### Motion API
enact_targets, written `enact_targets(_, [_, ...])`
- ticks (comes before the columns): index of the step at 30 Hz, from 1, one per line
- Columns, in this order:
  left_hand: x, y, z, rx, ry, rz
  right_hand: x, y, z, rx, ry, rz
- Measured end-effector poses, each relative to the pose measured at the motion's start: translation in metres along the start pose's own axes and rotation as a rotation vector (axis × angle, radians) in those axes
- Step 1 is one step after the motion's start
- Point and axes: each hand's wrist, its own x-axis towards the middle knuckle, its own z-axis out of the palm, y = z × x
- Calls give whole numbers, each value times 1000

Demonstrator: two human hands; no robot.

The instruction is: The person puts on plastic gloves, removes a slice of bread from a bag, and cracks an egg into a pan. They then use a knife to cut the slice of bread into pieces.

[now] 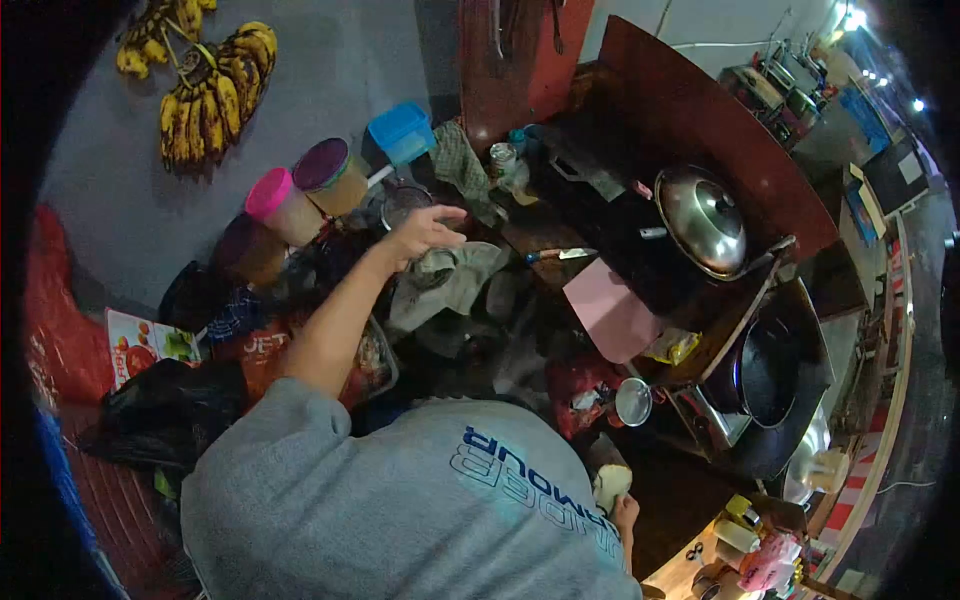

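Note:
My left hand (425, 236) reaches out with its fingers stretched, right at the top of a crumpled grey-green cloth (450, 285). Beyond its fingers is a round strainer-like item (405, 205). A knife (562, 254) with a wooden handle lies to the right, beside a pink cutting board (612, 310). Low on the right, my right hand (625, 512) is closed at the end of a pale cream piece with brown skin (610, 482), partly hidden by my grey shirt.
Lidded jars (285, 205) and a blue plastic box (402, 133) line the wall, where bananas (215, 100) hang. A domed metal lid (702, 220) stands right of the board, with a dark wok (770, 372) beyond. A metal cup (632, 402) sits near a red bag (578, 395).

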Motion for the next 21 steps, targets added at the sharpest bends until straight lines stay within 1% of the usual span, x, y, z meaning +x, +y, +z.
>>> enact_targets(2, [1, 16, -18, 88, -48, 53, -3, -7, -20, 110, -20, 153])
enact_targets(3, [4, 26, -26, 85, -63, 50, -3, -13, -36, 64, -56, 187])
enact_targets(4, [11, 36, -33, 173, -118, 96, -5, -28, -53, 16, -91, 224])
enact_targets(5, [18, 50, -40, 262, -171, 145, -11, -80, -76, 12, -118, 241])
enact_targets(6, [25, 67, -47, 258, -186, 148, -15, -126, -92, 9, -145, 257])
enact_targets(8, [41, 103, -62, 480, -207, 339, -12, -98, -117, 38, -207, 263])
enact_targets(10, [69, 130, -89, 631, -162, 474, -23, -217, -157, -15, -219, 308])
enact_targets(11, [76, 150, -102, 720, -158, 445, -25, -207, -174, -16, -219, 307])
enact_targets(12, [85, 169, -115, 810, -154, 417, -29, -278, -192, -179, -215, 280])
enact_targets(13, [99, 180, -128, 891, -152, 410, -40, -259, -212, -202, -105, 266])
enact_targets(14, [115, 186, -143, 973, -150, 403, -38, -336, -227, -141, -191, 320])
enact_targets(15, [137, 185, -160, 963, -168, 413, -43, -388, -238, -46, -167, 400])
enact_targets(16, [160, 179, -178, 1065, -90, 391, -48, -383, -263, -266, -204, 315])
enact_targets(17, [182, 173, -195, 1164, -9, 369, -55, -414, -268, -120, -164, 355])
enact_targets(18, [205, 163, -210, 1152, -26, 378, -59, -436, -272, -157, -103, 290])
enact_targets(19, [227, 151, -224, 1321, 27, 293, -64, -457, -276, -198, -40, 228])
enact_targets(20, [242, 142, -230, 1487, 86, 202, -58, -502, -276, -230, -113, 228])
enact_targets(21, [242, 134, -225, 1414, 298, 261, -51, -546, -276, -261, -187, 226])
